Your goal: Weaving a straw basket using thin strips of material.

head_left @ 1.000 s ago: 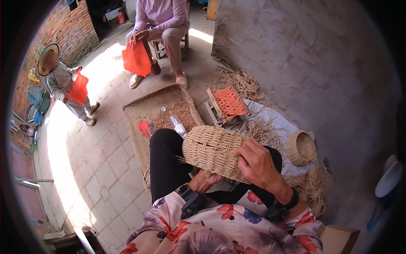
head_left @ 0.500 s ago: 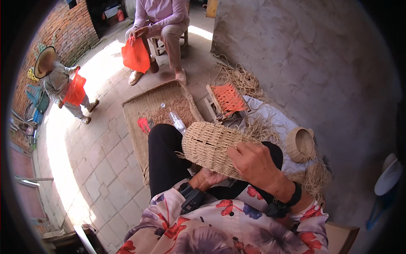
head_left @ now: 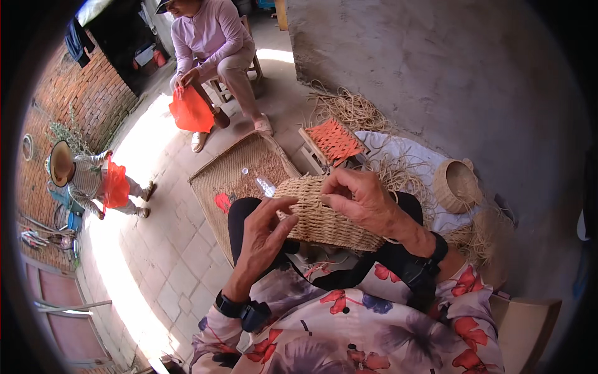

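A half-made basket (head_left: 336, 224) of woven straw cord lies across my lap, its pale tan weave facing up. At its left end hovers my left hand (head_left: 258, 234), holding nothing, thumb and forefinger curved and apart. Over the upper part of the weave is my right hand (head_left: 367, 199), its thumb and fingertips drawn together in a pinch. Whatever lies between those fingertips is too small to make out. A thin loose cord end shows at the basket's right side, below my right wrist.
A woven tray (head_left: 215, 171) of brown grains lies ahead, with a clear plastic bottle (head_left: 266, 186) on it. Beside it are an orange-strapped stool (head_left: 333, 140), a cord heap (head_left: 349, 112) and a round basket (head_left: 456, 186). A seated person (head_left: 212, 56) and a child (head_left: 93, 177) hold red bags.
My left hand has come out from under the basket to above its left end. The right hand has lifted from the weave into a pinch. My view has shifted slightly.
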Tool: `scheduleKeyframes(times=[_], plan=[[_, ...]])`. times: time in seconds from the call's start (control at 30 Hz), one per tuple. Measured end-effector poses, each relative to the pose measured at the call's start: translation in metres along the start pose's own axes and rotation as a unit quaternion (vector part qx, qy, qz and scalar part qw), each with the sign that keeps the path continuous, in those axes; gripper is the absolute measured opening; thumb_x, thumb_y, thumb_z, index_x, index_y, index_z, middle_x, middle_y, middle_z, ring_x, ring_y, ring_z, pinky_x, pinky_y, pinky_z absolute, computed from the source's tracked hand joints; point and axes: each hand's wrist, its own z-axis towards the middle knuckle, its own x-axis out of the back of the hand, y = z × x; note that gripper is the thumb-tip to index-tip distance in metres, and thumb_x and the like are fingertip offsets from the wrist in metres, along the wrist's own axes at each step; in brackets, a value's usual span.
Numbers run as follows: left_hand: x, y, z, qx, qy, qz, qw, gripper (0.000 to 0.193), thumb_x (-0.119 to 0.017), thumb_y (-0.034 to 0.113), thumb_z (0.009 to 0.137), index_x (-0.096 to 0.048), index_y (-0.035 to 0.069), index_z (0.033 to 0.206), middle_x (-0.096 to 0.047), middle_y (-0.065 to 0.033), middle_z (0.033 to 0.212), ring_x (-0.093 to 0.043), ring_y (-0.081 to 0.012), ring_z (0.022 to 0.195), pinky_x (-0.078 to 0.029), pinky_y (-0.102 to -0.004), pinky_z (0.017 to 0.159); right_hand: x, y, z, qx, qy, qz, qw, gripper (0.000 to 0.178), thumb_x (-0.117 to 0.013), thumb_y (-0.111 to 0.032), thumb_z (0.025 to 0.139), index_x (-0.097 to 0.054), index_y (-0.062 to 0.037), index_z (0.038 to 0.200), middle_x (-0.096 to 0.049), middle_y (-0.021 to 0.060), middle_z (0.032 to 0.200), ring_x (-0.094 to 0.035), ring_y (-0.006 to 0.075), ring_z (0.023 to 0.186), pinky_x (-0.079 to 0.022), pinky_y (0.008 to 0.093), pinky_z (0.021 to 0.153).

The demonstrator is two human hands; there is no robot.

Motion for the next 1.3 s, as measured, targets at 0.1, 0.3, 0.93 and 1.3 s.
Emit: scheduleKeyframes(times=[0.1, 0.3, 0.93, 1.3], plan=[[-0.031, 0.012, 0.03, -0.049, -0.097, -0.133, 0.985, 0.03, -0.057, 0.025, 0.096, -0.06, 0.003, 0.117, -0.061, -0.0046, 0.095, -0.06, -0.0113, 0.071, -0.05, -0.0231, 0.062, 0.011, 0.013, 0.006, 0.008, -0.004, 0.043, 0.999, 0.024, -0.059, -0.018, 0.094, -0.058, 0.0023, 0.108, -0.065, 0.011, 0.092, -0.063, 0.0161, 0.085, -0.05, 0.0302, 0.075], [-0.027, -0.008, 0.043, 0.161, -0.152, -0.271, 0.937, 0.034, -0.046, 0.032, 0.101, -0.054, 0.005, 0.081, -0.059, -0.003, 0.074, -0.056, -0.0104, 0.058, -0.043, -0.0242, 0.042, 0.023, 0.082, -0.009, -0.052, -0.098, 0.087, 0.99, 0.062, -0.041, -0.05, 0.099, -0.043, -0.0015, 0.138, -0.055, 0.0171, 0.126, -0.052, 0.023, 0.121, -0.039, 0.0327, 0.102], [0.006, 0.012, 0.048, -0.218, -0.071, 0.311, 0.922, 0.017, -0.071, 0.015, 0.078, -0.067, 0.01, 0.094, -0.061, -0.0062, 0.093, -0.057, -0.0212, 0.086, -0.041, -0.0352, 0.077, 0.025, 0.083, -0.014, -0.084, -0.116, 0.157, 0.977, 0.071, -0.033, -0.059, 0.098, -0.046, 0.0001, 0.136, -0.052, 0.0156, 0.132, -0.044, 0.0221, 0.128, -0.032, 0.032, 0.108], [-0.008, 0.01, 0.045, -0.267, -0.122, 0.411, 0.863, 0.016, -0.067, 0.005, 0.075, -0.058, 0.007, 0.087, -0.055, -0.008, 0.075, -0.055, -0.0251, 0.071, -0.042, -0.0386, 0.067, 0.022, 0.083, -0.016, -0.074, -0.109, 0.142, 0.981, 0.064, -0.041, -0.053, 0.099, -0.047, 0.0006, 0.132, -0.055, 0.0144, 0.127, -0.047, 0.0203, 0.124, -0.035, 0.0318, 0.105]])
